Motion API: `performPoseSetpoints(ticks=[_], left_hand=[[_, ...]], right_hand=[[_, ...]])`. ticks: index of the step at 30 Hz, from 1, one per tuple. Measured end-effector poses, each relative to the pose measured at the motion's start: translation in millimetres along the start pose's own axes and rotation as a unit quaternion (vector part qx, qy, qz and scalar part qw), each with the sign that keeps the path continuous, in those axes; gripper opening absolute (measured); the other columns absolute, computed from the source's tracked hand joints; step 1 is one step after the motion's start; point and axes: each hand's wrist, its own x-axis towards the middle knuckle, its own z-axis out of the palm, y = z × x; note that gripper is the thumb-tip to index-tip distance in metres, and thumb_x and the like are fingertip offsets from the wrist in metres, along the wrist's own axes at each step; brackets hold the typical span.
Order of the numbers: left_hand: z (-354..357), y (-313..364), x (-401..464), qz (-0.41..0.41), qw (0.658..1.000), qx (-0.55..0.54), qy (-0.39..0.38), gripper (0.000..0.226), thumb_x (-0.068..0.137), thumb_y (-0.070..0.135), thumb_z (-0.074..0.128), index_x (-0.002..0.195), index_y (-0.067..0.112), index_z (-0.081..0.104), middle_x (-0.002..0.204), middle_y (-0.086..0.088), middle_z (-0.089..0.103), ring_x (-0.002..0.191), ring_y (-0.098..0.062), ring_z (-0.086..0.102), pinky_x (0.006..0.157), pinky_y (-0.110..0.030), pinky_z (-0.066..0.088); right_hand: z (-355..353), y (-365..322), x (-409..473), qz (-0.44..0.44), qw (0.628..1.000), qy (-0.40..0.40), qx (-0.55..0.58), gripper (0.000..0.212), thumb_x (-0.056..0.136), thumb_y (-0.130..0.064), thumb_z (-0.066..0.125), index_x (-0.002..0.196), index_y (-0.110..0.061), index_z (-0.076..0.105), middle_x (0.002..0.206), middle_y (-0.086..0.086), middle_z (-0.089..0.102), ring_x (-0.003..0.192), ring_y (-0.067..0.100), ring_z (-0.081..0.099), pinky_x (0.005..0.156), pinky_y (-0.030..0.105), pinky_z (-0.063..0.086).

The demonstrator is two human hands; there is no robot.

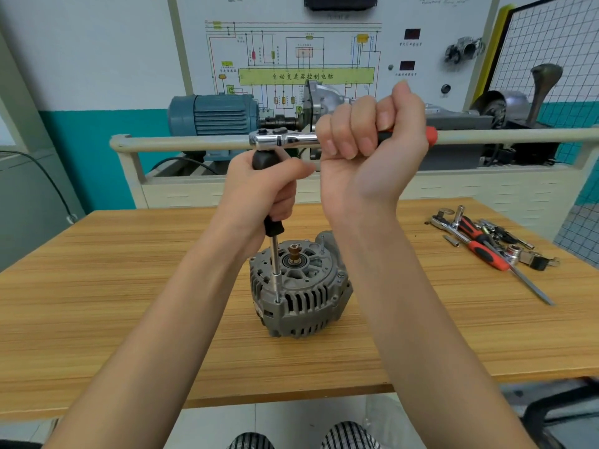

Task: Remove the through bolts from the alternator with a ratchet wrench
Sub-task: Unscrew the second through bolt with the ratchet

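Grey alternator (pixel 299 286) upright at the middle of the wooden table (pixel 129 286), shaft end up, brass-coloured stub at its centre. Vertical extension driver (pixel 274 222) with a black grip, socket end seated on a through bolt (pixel 277 300) at about 7 o'clock on the housing rim. Left hand (pixel 259 189) wrapped tight around that black grip, fingers curled fully round it, thumb lying across near the top. Ratchet wrench (pixel 291 138) fitted on top of the driver, chrome head at 9 o'clock, red-and-black handle running out toward 3 o'clock. Right hand (pixel 369 137) fisted round the handle, all fingers closed on it, only the red end showing past the palm. A second bolt (pixel 322 244) standing raised at about 1 o'clock on the housing. Loose tools (pixel 489 241) heaped toward 2 o'clock on the table (another red-handled ratchet, sockets, a long thin rod). Training board with wiring diagram (pixel 304 56) and blue motor (pixel 214 115) behind, at 12 o'clock.
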Motion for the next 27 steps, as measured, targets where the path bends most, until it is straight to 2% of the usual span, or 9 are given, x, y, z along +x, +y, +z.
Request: performPoseSetpoints(ticks=[4,6,10,13,17,21,24,25,27], left_hand=[[-4.4,1.7,1.5,-0.015,0.997,0.003,-0.069,0.031,0.072,0.012,0.064,0.047,0.021,0.048,0.045,0.003,0.040,0.037,-0.015,0.033,0.042,-0.020,0.030],[-6.5,2.6,1.8,-0.038,0.994,0.013,-0.097,0.032,0.072,0.015,0.063,0.045,0.021,0.048,0.044,0.003,0.040,0.037,-0.014,0.033,0.041,-0.020,0.029],[-10.5,4.5,0.1,-0.069,0.987,-0.022,-0.142,0.037,0.070,0.017,0.068,0.046,0.019,0.040,0.038,0.006,0.031,0.030,-0.007,0.024,0.036,-0.017,0.020],[-8.6,4.7,-0.5,-0.073,0.990,-0.032,-0.118,0.040,0.076,0.015,0.060,0.044,0.019,0.037,0.035,0.007,0.027,0.028,-0.006,0.020,0.035,-0.015,0.016],[-2.7,3.3,-1.9,-0.049,0.998,-0.013,-0.048,0.054,0.087,0.004,0.057,0.042,0.022,0.033,0.036,0.007,0.024,0.029,-0.006,0.016,0.035,-0.012,0.015],[3.8,-1.1,-1.1,-0.021,0.999,0.012,0.042,0.052,0.086,0.000,0.054,0.045,0.022,0.031,0.038,0.006,0.023,0.032,-0.009,0.014,0.038,-0.014,0.015],[7.2,-3.7,0.7,-0.013,0.996,0.020,0.086,0.052,0.084,0.000,0.056,0.045,0.023,0.032,0.038,0.007,0.025,0.032,-0.009,0.016,0.038,-0.013,0.016],[7.9,-4.2,1.0,-0.012,0.996,0.022,0.091,0.051,0.084,0.000,0.057,0.046,0.023,0.033,0.038,0.008,0.026,0.032,-0.009,0.016,0.037,-0.013,0.017],[8.3,-5.2,1.6,-0.014,0.996,0.024,0.087,0.049,0.084,0.000,0.057,0.047,0.022,0.033,0.039,0.008,0.027,0.033,-0.009,0.017,0.037,-0.014,0.017]], right_hand=[[-6.5,-4.3,27.1,0.119,0.990,0.071,0.041,0.040,0.096,-0.012,0.031,0.057,-0.017,0.026,0.036,-0.005,0.020,0.030,0.010,0.018,0.036,0.017,0.019],[-7.9,-0.4,40.4,0.184,0.976,0.097,0.056,0.046,0.096,-0.012,0.030,0.049,-0.016,0.029,0.034,-0.005,0.021,0.027,0.011,0.018,0.034,0.016,0.018],[-15.0,13.6,56.4,0.330,0.935,0.083,0.101,0.067,0.100,-0.020,0.029,0.034,-0.013,0.028,0.030,-0.001,0.020,0.023,0.014,0.021,0.030,0.019,0.018],[-18.0,19.1,59.0,0.352,0.923,0.063,0.143,0.069,0.102,-0.021,0.028,0.033,-0.013,0.028,0.028,0.000,0.020,0.021,0.014,0.021,0.028,0.020,0.019],[-13.2,11.1,47.7,0.264,0.953,0.070,0.132,0.062,0.099,-0.017,0.029,0.037,-0.014,0.029,0.032,-0.004,0.019,0.024,0.011,0.019,0.033,0.017,0.016],[-4.0,3.9,13.1,0.075,0.995,0.027,0.064,0.044,0.099,-0.013,0.031,0.056,-0.017,0.026,0.036,-0.005,0.021,0.031,0.010,0.018,0.039,0.020,0.018],[1.8,10.3,-15.5,-0.079,0.995,-0.047,-0.033,0.046,0.099,-0.012,0.031,0.054,-0.019,0.032,0.039,-0.004,0.025,0.037,0.013,0.023,0.044,0.029,0.022],[2.8,12.6,-20.8,-0.112,0.990,-0.067,-0.060,0.046,0.098,-0.012,0.030,0.053,-0.020,0.035,0.039,-0.003,0.027,0.038,0.014,0.024,0.046,0.031,0.022],[3.7,12.3,-21.4,-0.124,0.986,-0.078,-0.079,0.048,0.099,-0.010,0.029,0.052,-0.021,0.037,0.039,-0.003,0.027,0.038,0.015,0.024,0.046,0.031,0.021]])
